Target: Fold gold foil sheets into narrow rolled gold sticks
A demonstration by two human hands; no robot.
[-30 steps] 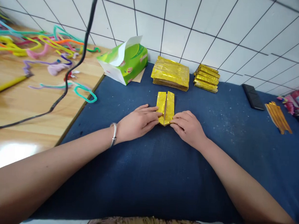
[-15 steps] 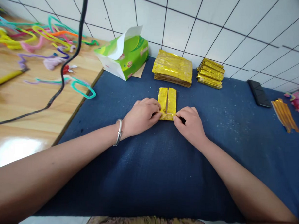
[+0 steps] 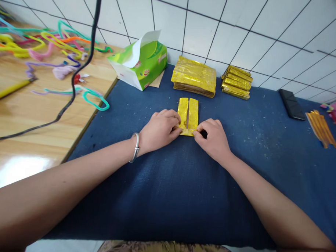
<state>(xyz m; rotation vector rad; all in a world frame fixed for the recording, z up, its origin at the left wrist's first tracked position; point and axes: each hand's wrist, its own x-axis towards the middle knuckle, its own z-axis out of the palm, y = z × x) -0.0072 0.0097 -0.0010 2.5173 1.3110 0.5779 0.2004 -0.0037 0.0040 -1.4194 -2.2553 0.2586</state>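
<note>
A sheet of gold foil paper [image 3: 193,114] lies on the blue cloth, its two sides folded in so that they meet along a narrow gap. Its near edge is turned up in a thin fold. My left hand [image 3: 164,128], with a silver bangle at the wrist, is closed on the left end of that fold. At the right end, my right hand [image 3: 214,138] pinches the fold between thumb and fingers. Just behind the sheet stands a thick stack of gold foil paper [image 3: 194,74]. To its right is a pile of narrow folded gold strips [image 3: 236,82].
A green tissue pack [image 3: 150,64] stands near the tiled wall. On the wooden table [image 3: 55,125] lie colourful fuzzy stems [image 3: 95,101], and a black cable [image 3: 74,84] hangs across. A black phone [image 3: 291,104] and orange-gold strips [image 3: 321,127] lie at the right.
Both hands stay at the near fold, and the right fingertips have shifted very slightly inward and left. The sheet keeps its shape. The view has moved a little.
</note>
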